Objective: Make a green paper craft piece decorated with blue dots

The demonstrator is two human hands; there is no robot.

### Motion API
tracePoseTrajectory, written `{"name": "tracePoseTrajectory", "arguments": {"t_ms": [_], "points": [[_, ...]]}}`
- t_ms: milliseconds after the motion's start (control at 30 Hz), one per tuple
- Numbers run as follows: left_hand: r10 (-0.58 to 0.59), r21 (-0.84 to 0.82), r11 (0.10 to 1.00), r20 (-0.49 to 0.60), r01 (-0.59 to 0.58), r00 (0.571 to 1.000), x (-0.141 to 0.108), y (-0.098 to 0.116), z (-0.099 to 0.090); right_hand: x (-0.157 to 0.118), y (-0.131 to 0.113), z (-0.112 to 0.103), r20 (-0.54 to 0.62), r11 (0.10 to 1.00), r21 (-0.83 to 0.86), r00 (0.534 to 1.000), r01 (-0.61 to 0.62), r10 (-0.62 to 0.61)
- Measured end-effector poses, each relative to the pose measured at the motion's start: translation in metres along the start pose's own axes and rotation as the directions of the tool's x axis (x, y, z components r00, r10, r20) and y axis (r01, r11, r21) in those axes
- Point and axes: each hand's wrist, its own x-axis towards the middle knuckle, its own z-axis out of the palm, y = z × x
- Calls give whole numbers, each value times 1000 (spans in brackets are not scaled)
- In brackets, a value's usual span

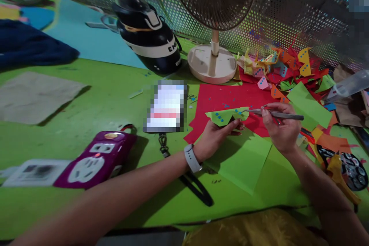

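Observation:
My left hand [215, 138], with a pale watch on its wrist, is closed on a folded light green paper piece [227, 116] that carries small blue dots. In my right hand [284, 128] is a pair of metal tweezers [284, 115], held nearly level. Their tips point left and meet the right end of the folded paper, by the blue dots. Whether they grip a dot is too small to tell. Beneath my hands lie a red sheet [230, 94], with tiny blue bits scattered on it, and a light green sheet [242, 157].
A phone [167, 107] with a strap lies left of my hands, beyond a purple power outlet [96, 159]. A black bottle [150, 42] and a fan [213, 63] stand behind. Dotted folded papers [285, 65] pile up at right, near yellow-handled scissors [338, 173].

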Motion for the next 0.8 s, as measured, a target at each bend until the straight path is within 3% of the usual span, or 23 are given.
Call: {"name": "tracePoseTrajectory", "arguments": {"t_ms": [433, 800], "points": [[22, 1, 1000, 8, -22, 1000, 0, 0, 0, -4, 2, 3, 14, 999, 0, 999, -42, 42], [31, 18, 999, 1, -31, 1000, 1, -1, 0, -12, 14, -2, 39, 991, -135, 999, 13, -8]]}}
